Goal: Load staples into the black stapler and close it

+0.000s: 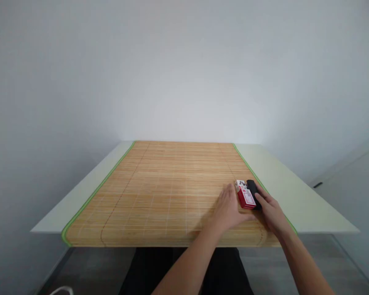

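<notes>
A small red and white box (245, 194) lies on the bamboo mat near its right edge. Directly against or close to its right side is a black oblong object (253, 194), whose exact kind I cannot make out. My right hand (271, 212) grips this black object from the right, thumb on top and fingers along its far side. On the box's left, my left hand (228, 208) is open, fingers stretched forward and thumb spread out in front of the box's near end. Whether the left fingertips touch the box is unclear.
The bamboo mat (172, 184) with green edging covers the middle of a white table (279, 180) and hangs over its front edge. A pale wall (184, 73) stands behind. Part of a white curved item (61, 289) shows at the lower left.
</notes>
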Available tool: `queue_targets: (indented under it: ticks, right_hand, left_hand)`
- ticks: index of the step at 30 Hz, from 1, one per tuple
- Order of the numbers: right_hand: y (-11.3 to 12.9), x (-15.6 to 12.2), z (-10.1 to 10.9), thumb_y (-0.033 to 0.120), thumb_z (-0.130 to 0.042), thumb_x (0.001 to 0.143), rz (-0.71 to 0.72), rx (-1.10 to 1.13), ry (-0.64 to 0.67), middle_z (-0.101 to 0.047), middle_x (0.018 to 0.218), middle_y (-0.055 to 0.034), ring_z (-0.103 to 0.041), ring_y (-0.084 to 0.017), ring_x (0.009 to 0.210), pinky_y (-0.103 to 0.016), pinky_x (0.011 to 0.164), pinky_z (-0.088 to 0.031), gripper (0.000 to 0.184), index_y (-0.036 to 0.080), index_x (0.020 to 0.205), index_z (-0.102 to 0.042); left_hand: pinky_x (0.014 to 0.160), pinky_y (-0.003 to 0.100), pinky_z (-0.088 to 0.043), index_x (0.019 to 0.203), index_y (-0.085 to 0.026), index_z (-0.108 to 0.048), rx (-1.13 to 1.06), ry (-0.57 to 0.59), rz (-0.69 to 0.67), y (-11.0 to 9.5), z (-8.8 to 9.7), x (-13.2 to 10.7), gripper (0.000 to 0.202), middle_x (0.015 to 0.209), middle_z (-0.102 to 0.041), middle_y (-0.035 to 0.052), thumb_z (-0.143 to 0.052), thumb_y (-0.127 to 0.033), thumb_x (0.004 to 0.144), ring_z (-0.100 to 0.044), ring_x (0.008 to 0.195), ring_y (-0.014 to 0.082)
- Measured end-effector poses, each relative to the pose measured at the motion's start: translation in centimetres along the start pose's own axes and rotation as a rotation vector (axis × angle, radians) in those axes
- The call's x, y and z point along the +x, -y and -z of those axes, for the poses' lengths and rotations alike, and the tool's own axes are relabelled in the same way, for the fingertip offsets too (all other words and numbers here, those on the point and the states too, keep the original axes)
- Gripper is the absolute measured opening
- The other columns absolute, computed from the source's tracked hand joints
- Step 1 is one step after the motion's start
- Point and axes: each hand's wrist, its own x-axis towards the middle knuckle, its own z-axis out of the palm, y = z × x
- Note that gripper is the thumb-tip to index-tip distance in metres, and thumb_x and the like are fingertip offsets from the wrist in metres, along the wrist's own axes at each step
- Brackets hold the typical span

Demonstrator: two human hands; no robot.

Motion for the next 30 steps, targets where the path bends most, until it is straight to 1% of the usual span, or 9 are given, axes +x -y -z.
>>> queue_targets:
  ticks: [2,4,8,11,16,20,24,27,30]
  right_hand:
    - [0.3,-0.1,-0.3,0.048,-0.075,0.082,-0.009,0.004,0.042,-0.058,0.149,-0.0022,-0.053,-0.025,0.138,-0.046,0.122,-0.033,0.062,0.032,0.141,-0.061]
    - [0.5,-0.3,-0.7,0.049,-0.074,0.083,-0.016,-0.01,0.086,-0.057,0.149,-0.0022,-0.053,-0.025,0.139,-0.046,0.122,-0.032,0.061,0.032,0.14,-0.061]
    - [0.6,-1.0,-1.7,0.048,-0.074,0.085,-0.025,-0.027,0.115,-0.058,0.149,-0.0027,-0.054,-0.026,0.137,-0.045,0.122,-0.034,0.057,0.033,0.139,-0.063]
    - [0.5,-1.9,-2.7,0.049,-0.073,0.086,-0.031,-0.028,0.114,-0.059,0.148,-0.0031,-0.055,-0.026,0.136,-0.045,0.121,-0.036,0.058,0.032,0.14,-0.062]
    - [0.5,-4.5,-6.1,0.051,-0.068,0.091,-0.01,-0.035,0.157,-0.055,0.152,-0.0028,-0.053,-0.025,0.139,-0.046,0.12,-0.038,0.06,0.034,0.146,-0.055]
    - [0.4,-7.1,-11.5,0.052,-0.061,0.097,0.053,-0.063,0.234,-0.05,0.156,-0.0054,-0.05,-0.026,0.141,-0.053,0.122,-0.035,0.061,0.032,0.153,-0.046]
    - [1.0,-9.7,-16.8,0.052,-0.06,0.097,0.105,-0.084,0.337,-0.051,0.154,-0.0094,-0.051,-0.028,0.14,-0.053,0.12,-0.037,0.065,0.027,0.155,-0.044]
    - [1.6,-11.0,-18.5,0.053,-0.061,0.097,0.139,-0.162,0.309,-0.048,0.156,-0.0083,-0.047,-0.029,0.143,-0.052,0.122,-0.034,0.068,0.027,0.156,-0.042]
    - [1.7,-11.5,-18.6,0.054,-0.059,0.097,0.138,-0.226,0.257,-0.045,0.158,-0.0062,-0.042,-0.029,0.147,-0.053,0.125,-0.03,0.068,0.027,0.157,-0.042]
  left_hand:
    - [0.128,0.058,-0.015,0.164,-0.01,-0.001,0.013,0.003,-0.003,0.2,-1.3,1.8,0.129,0.169,-0.009,0.0244,-0.074,-0.067,0.074,-0.008,0.158,0.039]
    - [0.128,0.058,-0.009,0.163,-0.01,-0.002,0.064,0.018,-0.003,0.7,-1.8,2.3,0.122,0.17,-0.009,0.0231,-0.07,-0.064,0.078,-0.005,0.158,0.0377]
    - [0.13,0.054,-0.007,0.164,-0.012,-0.004,0.142,0.009,-0.012,1.6,-1.1,0.7,0.108,0.171,-0.01,0.0192,-0.062,-0.061,0.087,-0.006,0.159,0.0334]
    - [0.129,0.053,-0.013,0.164,-0.013,-0.005,0.136,-0.036,-0.024,1.6,0.1,-0.7,0.112,0.17,-0.012,0.0193,-0.066,-0.064,0.085,-0.011,0.158,0.033]
    - [0.126,0.056,-0.023,0.164,-0.023,-0.011,0.126,-0.04,-0.033,1.8,3.5,-3.4,0.112,0.169,-0.021,0.0163,-0.073,-0.064,0.08,-0.02,0.157,0.0336]
    - [0.125,0.055,-0.027,0.154,-0.028,-0.039,0.125,-0.063,0.003,3.6,8.1,-7.4,0.091,0.162,-0.038,0.0129,-0.081,-0.054,0.078,-0.033,0.151,0.0341]
    - [0.122,0.052,-0.033,0.145,-0.03,-0.05,0.009,-0.132,0.074,5.9,12.3,-11.3,0.081,0.154,-0.05,0.0093,-0.087,-0.04,0.073,-0.044,0.145,0.0323]
    - [0.121,0.051,-0.033,0.142,-0.031,-0.054,-0.082,-0.159,0.087,6.6,13.5,-12.6,0.081,0.154,-0.049,0.009,-0.09,-0.035,0.07,-0.043,0.145,0.0327]
    - [0.119,0.048,-0.036,0.138,-0.029,-0.056,-0.1,-0.175,0.065,6.6,14.0,-13.1,0.074,0.153,-0.05,0.0091,-0.088,-0.036,0.072,-0.044,0.143,0.0315]
